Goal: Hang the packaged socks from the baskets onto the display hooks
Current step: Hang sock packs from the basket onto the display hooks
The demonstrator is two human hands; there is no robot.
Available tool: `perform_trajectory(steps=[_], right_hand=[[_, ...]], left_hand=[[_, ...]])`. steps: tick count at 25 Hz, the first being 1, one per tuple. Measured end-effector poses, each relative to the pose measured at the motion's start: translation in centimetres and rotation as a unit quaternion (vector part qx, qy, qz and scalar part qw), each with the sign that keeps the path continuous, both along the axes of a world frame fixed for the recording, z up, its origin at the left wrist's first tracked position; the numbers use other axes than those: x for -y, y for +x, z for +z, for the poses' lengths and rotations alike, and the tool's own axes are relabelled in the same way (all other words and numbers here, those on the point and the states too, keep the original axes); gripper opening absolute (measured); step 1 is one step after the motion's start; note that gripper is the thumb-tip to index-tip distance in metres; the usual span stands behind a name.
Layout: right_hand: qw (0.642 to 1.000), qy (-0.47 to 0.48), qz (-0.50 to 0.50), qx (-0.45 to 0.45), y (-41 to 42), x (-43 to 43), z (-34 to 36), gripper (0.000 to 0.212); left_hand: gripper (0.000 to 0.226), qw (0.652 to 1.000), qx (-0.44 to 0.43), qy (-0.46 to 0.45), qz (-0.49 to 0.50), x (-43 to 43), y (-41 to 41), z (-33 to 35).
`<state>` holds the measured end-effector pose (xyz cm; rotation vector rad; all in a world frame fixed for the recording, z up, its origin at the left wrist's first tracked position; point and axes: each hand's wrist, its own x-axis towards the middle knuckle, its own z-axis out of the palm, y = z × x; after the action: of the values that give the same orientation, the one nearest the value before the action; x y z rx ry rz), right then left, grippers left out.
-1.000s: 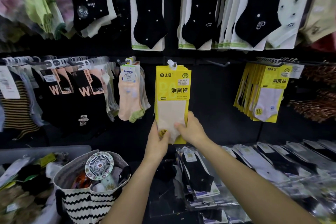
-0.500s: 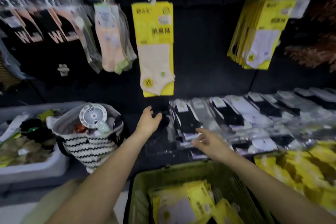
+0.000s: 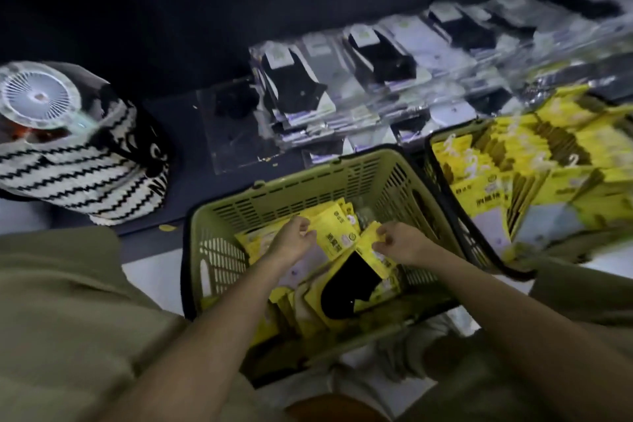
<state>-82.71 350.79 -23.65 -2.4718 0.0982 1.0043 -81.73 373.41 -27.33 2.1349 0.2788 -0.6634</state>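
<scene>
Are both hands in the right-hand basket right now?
No: the left hand and right hand are both down in the near green basket among yellow sock packs; the right-hand basket is untouched.

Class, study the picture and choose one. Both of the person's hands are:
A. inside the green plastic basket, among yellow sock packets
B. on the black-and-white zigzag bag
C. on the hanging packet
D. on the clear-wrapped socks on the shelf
A: the left hand and right hand both reach down among the yellow sock packets inside the green plastic basket.
</scene>
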Motion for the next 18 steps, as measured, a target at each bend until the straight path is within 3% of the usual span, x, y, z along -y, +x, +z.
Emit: perform_trajectory(steps=[5,9,12,14,18], right_hand=[[0.996,-0.029,-0.049,-0.062,-0.5,1.3,-4.3,0.052],[0.995,-0.014,-0.099,0.021,0.5,1.5,-5.6,0.035],[0.991,0.003,-0.113,0.068,2.0,1.2,-7.1,0.049],[0.998,-0.004,-0.063,0.018,2.7,0.9,-8.5,0.066],[0.994,-0.110,-0.010,-0.010,3.3,0.2,-10.5,0.072]], left_hand=[[0.043,0.996,-0.055,0.034,-0.055,1.9,-0.9,-3.8],[0.044,0.996,-0.067,0.021,-0.058,4.4,-2.0,-5.0],[0.051,0.992,-0.059,0.056,-0.096,4.1,-2.0,-5.5],[0.055,0.987,-0.054,0.075,-0.131,3.4,-1.6,-5.9],[0.058,0.977,-0.007,0.161,-0.139,2.0,-0.3,-6.3]])
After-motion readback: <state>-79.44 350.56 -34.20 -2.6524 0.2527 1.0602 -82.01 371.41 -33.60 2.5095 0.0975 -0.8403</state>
